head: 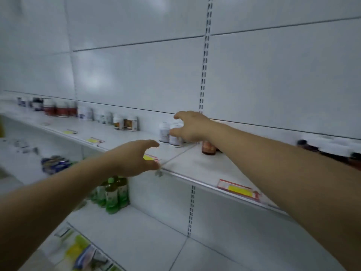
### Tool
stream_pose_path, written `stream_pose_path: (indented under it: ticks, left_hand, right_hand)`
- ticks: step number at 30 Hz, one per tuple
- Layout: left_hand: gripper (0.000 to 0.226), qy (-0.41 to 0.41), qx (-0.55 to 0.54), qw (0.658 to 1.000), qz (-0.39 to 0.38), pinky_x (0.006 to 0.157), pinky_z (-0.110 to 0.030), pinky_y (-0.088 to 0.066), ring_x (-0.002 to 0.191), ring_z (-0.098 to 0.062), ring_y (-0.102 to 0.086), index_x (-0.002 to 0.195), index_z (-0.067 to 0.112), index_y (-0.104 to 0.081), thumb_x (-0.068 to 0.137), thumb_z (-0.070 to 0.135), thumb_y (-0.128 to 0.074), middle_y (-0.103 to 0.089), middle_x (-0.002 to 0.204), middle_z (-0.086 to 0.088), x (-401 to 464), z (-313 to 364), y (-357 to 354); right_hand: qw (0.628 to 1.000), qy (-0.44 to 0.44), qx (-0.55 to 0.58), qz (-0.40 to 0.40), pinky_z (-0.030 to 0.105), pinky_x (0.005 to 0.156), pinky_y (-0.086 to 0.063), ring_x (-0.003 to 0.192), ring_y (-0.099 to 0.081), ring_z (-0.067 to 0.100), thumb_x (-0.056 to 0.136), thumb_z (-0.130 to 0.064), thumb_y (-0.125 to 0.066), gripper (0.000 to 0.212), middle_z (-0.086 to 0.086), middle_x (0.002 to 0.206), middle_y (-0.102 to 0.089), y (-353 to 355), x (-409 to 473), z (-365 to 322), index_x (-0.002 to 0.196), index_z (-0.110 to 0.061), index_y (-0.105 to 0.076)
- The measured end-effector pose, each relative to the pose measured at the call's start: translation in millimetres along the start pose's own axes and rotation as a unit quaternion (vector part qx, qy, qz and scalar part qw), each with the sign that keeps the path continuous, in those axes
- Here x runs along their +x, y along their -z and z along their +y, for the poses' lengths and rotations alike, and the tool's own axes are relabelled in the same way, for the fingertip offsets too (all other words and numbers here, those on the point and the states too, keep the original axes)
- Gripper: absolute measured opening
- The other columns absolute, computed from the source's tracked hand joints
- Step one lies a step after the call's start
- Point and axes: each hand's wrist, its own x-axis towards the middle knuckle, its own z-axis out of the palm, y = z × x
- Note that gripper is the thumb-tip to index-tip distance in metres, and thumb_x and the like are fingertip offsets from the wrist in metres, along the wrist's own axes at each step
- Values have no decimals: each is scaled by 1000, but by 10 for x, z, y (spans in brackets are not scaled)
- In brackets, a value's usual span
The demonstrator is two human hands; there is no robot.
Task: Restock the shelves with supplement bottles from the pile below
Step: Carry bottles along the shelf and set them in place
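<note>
A white shelf [195, 163] runs from far left to right at chest height. Near its back stand white supplement bottles [168, 133] with pale labels. My right hand [192, 127] hovers just right of them, fingers spread and curved, holding nothing; its thumb is near a bottle's side. An amber bottle [208, 147] stands under my right wrist. My left hand [134, 158] is over the shelf's front edge, fingers loosely spread and empty. Further left along the shelf stand a row of more bottles [125, 123], some with red labels [58, 109].
Yellow price tags [239, 189] line the shelf's front rail. On the lower shelf stand green drink bottles [113, 194] and blue-topped cans [55, 164]. Dark bottles [308, 146] lie at the far right. Packets [84, 253] sit at the bottom left.
</note>
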Motion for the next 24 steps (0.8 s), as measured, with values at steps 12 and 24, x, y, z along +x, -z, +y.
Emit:
stream_pose_path:
  ticks: [12,24]
  left_hand:
    - [64,229,45,971,-42,104,-32,-36,128,-20,-43,144,28,-31,88,42,-60,-36,148,0,-807,-3399,523]
    - [67,322,42,944,-53,106,-34,-37,130,-22,-42,145,26,-29,88,43,-59,-33,150,1,-76,-6156,440]
  right_hand:
    - [965,239,34,-100,39,100,-40,128,-43,27,89,-53,-53,65,7,148,-39,-1808,1836,-3547,145,-23,-35]
    - [959,232,-5,-165,44,97,-43,120,-49,30,87,-57,-51,65,9,138,-47,-3772,4133,-4840,140,-20,-40]
